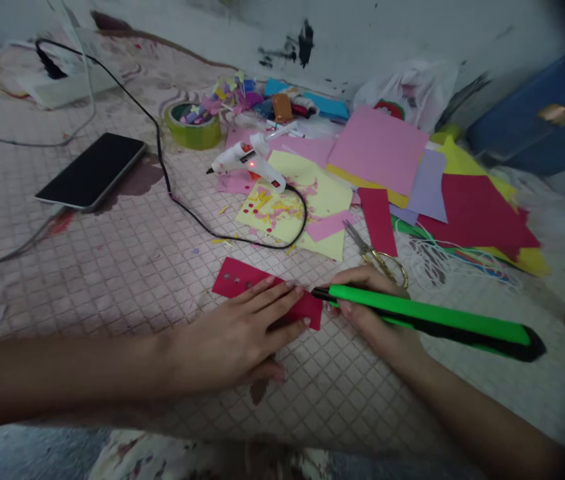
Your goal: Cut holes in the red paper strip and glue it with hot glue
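Cloth point(127, 280), green cutter point(427, 311), illegible glue-gun label point(247, 157)

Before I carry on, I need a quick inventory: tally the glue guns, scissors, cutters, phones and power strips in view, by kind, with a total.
Glue gun: 1
Scissors: 1 pair
Green-and-black cutter: 1, in the right hand
Phone: 1
Power strip: 1
Total: 5

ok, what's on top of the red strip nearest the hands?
The left hand lies palm down across the red strip. Small round spots, maybe holes, show toward the strip's left end. The surface beneath the hand is covered; anything there can't be seen.
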{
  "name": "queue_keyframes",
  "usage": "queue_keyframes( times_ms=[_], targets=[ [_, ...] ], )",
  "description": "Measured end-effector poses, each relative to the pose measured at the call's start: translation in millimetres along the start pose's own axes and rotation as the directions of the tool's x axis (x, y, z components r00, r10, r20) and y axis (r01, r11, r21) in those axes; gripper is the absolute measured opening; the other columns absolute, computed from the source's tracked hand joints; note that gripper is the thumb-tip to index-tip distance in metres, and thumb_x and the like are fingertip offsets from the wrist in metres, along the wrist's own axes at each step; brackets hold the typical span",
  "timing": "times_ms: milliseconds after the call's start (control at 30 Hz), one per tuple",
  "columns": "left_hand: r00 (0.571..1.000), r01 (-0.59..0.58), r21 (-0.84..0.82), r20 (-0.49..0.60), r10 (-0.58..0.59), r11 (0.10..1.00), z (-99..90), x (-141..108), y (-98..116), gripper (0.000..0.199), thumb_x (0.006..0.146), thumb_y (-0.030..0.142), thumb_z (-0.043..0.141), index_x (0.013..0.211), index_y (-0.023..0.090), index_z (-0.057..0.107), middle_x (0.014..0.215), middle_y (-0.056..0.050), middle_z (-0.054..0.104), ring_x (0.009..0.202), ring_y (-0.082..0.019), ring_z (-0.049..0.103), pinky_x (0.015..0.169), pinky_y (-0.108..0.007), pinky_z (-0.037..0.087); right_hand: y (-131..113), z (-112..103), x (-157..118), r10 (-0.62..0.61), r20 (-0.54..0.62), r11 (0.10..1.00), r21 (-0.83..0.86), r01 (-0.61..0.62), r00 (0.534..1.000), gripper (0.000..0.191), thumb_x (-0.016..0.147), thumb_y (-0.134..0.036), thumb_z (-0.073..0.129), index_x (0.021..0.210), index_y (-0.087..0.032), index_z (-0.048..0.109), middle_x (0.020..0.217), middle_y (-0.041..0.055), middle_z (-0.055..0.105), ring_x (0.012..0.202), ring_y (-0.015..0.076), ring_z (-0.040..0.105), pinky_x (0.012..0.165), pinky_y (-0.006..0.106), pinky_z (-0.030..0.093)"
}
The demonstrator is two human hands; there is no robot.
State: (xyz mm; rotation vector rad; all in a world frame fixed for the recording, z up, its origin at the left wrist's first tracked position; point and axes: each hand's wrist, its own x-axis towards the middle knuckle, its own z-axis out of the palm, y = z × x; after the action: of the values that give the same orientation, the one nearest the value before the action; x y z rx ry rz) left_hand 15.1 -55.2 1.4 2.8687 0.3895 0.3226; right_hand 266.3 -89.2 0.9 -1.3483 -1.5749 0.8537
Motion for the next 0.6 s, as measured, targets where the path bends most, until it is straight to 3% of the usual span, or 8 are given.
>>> queue_keyframes(
  times_ms=[100, 200, 600],
  targets=[
    [0.999, 0.005, -0.003, 0.034, -0.005, 1.000, 1.8, -5, 1, 0.066, 0.094, 0.049, 0.066, 0.146, 0.011, 0.051, 0.158, -0.026, 0.036, 0.149, -0.039, 0.034, 0.122, -0.053, 0.032, -7, 1, 0, -0.119, -0.012, 0.992, -0.047, 0.118, 0.993, 0.010, 0.079, -0.020, 0.065, 0.086, -0.025, 0.071, 0.073, -0.0005, 0.072, 0.056, 0.0143, 0.064, 0.049, 0.024, 0.051],
    [0.999, 0.010, -0.005, 0.041, -0.010, 1.000, 2.4, -7, 1, 0.069, 0.093, 0.049, 0.067, 0.147, 0.011, 0.049, 0.159, -0.025, 0.035, 0.150, -0.039, 0.033, 0.123, -0.053, 0.030, -15, 1, 1, -0.144, 0.095, 0.982, -0.109, 0.154, 0.985, 0.016, 0.077, -0.013, 0.063, 0.085, -0.025, 0.070, 0.073, -0.0005, 0.074, 0.058, 0.0145, 0.067, 0.051, 0.023, 0.053],
    [1.000, -0.002, -0.104, 0.004, 0.003, 0.995, 4.5, -5, -1, 0.069, 0.094, 0.049, 0.064, 0.148, 0.010, 0.047, 0.159, -0.025, 0.036, 0.150, -0.039, 0.032, 0.123, -0.056, 0.028, -15, -1, 5, -0.127, 0.106, 0.980, -0.138, 0.141, 0.986, 0.021, 0.077, -0.011, 0.063, 0.083, -0.028, 0.072, 0.073, -0.0011, 0.075, 0.052, 0.0145, 0.064, 0.047, 0.027, 0.051]
  ],
)
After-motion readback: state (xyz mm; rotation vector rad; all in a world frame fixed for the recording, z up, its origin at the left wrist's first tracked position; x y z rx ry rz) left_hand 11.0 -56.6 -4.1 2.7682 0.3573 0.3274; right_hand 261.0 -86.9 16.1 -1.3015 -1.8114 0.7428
